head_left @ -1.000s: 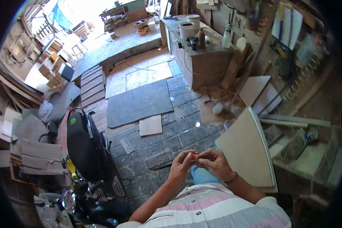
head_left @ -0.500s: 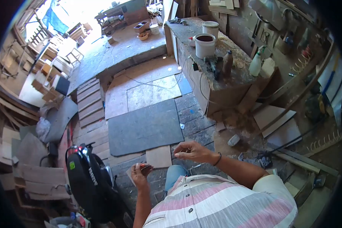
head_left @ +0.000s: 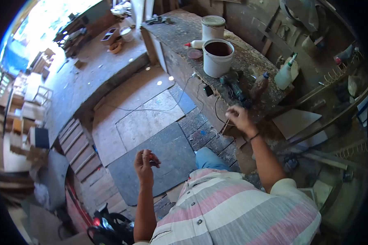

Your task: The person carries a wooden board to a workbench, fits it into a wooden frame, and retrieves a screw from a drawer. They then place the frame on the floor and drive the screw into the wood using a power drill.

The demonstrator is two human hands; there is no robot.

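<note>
My left hand (head_left: pixel 144 164) is raised over the dark grey mat (head_left: pixel 159 153). Its fingers are curled round something small with a reddish bit showing, too little to name. My right hand (head_left: pixel 241 121) is stretched out at the near corner of the workbench (head_left: pixel 178 43), fingers loosely bent and apart, with nothing visible in them. Just above it on the bench lies a dark power tool (head_left: pixel 235 87), beside a brown bottle (head_left: pixel 261 83). A black cable (head_left: pixel 217 108) loops down the bench side close to my right fingertips.
On the bench stand an open white bucket (head_left: pixel 218 61), a lidded bucket (head_left: pixel 213 27), a glue bottle (head_left: pixel 197 44) and a spray bottle (head_left: pixel 283 76). A thin cord (head_left: pixel 151 109) crosses the floor boards. A motorbike (head_left: pixel 110 224) is at lower left; a raised concrete step (head_left: pixel 118 77) lies ahead.
My view has turned and moved toward the bench. My right hand has gone up and right to the bench corner. My left hand has risen over the mat; the motorbike has slid lower.
</note>
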